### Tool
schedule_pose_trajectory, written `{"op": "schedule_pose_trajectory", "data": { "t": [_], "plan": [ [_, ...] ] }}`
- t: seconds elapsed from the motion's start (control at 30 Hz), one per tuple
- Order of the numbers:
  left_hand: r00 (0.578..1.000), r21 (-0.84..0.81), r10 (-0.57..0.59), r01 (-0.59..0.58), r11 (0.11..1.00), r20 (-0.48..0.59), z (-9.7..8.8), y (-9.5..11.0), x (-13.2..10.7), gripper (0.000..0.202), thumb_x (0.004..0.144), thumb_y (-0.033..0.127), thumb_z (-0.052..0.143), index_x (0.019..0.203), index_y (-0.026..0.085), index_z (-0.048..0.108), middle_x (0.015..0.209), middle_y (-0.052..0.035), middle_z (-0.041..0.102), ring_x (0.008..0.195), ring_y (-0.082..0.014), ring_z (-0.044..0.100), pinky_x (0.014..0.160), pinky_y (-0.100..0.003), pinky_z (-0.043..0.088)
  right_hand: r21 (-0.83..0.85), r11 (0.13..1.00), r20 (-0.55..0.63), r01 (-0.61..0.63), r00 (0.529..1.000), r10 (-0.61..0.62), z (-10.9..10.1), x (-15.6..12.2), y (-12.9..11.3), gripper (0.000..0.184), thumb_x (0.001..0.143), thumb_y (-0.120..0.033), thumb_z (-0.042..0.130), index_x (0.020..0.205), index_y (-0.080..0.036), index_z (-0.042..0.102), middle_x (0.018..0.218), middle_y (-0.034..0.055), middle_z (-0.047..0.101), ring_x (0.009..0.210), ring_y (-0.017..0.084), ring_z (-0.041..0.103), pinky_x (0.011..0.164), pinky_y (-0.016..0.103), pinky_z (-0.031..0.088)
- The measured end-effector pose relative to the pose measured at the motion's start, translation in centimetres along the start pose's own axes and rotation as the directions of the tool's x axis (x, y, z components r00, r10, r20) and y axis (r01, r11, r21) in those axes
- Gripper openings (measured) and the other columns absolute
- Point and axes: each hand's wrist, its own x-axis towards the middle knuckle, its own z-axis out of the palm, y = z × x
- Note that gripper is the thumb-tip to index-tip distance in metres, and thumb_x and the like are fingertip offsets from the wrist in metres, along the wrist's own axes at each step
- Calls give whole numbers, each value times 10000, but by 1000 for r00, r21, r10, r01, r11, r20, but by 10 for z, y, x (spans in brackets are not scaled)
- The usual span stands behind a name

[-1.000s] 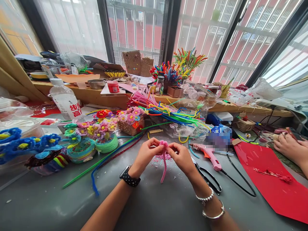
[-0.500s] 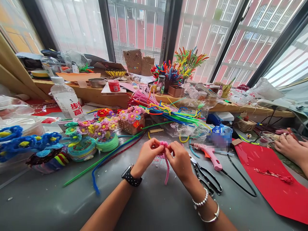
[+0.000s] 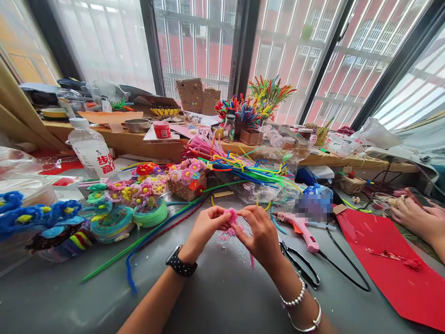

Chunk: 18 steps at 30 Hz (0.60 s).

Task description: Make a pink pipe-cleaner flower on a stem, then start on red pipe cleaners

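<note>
Between my two hands is a pink pipe cleaner [image 3: 231, 216], its upper part curled into loops and its loose tail hanging under my right hand. My left hand [image 3: 208, 228] pinches the looped part from the left. With thumb and fingers, my right hand [image 3: 259, 234] grips the same piece from the right. Pink and glittery bits [image 3: 225, 238] lie on the grey table just below. Beside my right wrist are black-handled scissors [image 3: 302, 265], partly hidden by that hand, and a pink glue gun [image 3: 301, 228].
Pipe-cleaner flower pots [image 3: 149, 211] and a water bottle [image 3: 91, 150] stand at left. Loose pipe cleaners [image 3: 250, 167] pile up behind my hands. Red paper [image 3: 385, 260] lies at right, near another person's hands [image 3: 415, 218]. The glue gun's cord [image 3: 347, 273] curves across the table.
My right hand has turned over the pink pipe cleaner, and the hanging tail has swung to the right, mostly behind that hand. The view has shifted slightly.
</note>
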Motion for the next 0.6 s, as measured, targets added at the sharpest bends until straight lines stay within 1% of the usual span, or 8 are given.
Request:
{"op": "schedule_pose_trajectory", "data": {
  "t": [0.1,0.17,0.27,0.37,0.43,0.5,0.53,0.6],
  "plan": [
    [1000,22,19,-19,1000,0,1,0,0,291,572,369,657,695,115,588,667,-35,622,599,-120,575,613,-241,466,-43,997,9,62,998,-61,0,0,-2,147,770,-233,489,882,-177,567,811,65,558,742,177,502,656,302,435],
    [1000,32,19,-20,999,9,2,-1,0,287,569,371,656,683,117,588,656,-31,618,598,-120,571,615,-243,463,-52,996,16,70,997,-69,1,0,-2,128,784,-208,466,834,-175,580,778,60,563,716,171,500,645,297,435],
    [999,37,44,-44,998,17,4,-2,0,268,567,366,656,657,124,585,624,-15,608,588,-115,563,612,-240,459,-56,996,10,74,997,-73,2,-1,-3,157,803,-188,436,775,-171,589,743,59,571,698,167,500,637,293,435],
    [994,91,107,-108,990,19,5,-2,0,243,575,355,648,630,128,579,598,-5,597,582,-113,550,598,-234,451,-58,994,42,94,995,-92,4,-2,-2,181,806,-163,425,736,-163,592,725,61,574,694,169,505,632,289,434],
    [984,183,178,-180,967,27,4,-2,-1,233,593,353,633,623,128,580,600,-11,595,585,-118,541,584,-231,444,-36,994,65,99,993,-97,5,-2,-2,182,804,-152,426,726,-156,590,726,63,575,695,168,509,635,288,432],
    [970,270,237,-242,932,52,4,-1,-1,232,624,357,608,642,127,590,627,-23,601,603,-128,540,580,-231,439,20,998,67,65,996,-66,4,-2,-1,168,801,-155,436,729,-155,587,729,58,571,696,162,513,642,280,429],
    [965,287,251,-261,922,70,3,-1,-1,235,643,360,591,667,127,597,650,-29,606,621,-134,544,586,-232,440,59,998,59,34,998,-37,3,-1,-1,158,799,-162,443,733,-157,586,732,54,567,697,158,514,645,274,427],
    [963,260,249,-268,928,105,3,0,-2,242,676,360,560,743,132,606,718,-42,616,676,-148,557,619,-241,450,139,989,35,-50,998,45,2,0,0,135,795,-180,461,741,-164,583,741,45,559,699,148,515,647,264,423]
  ]
}}
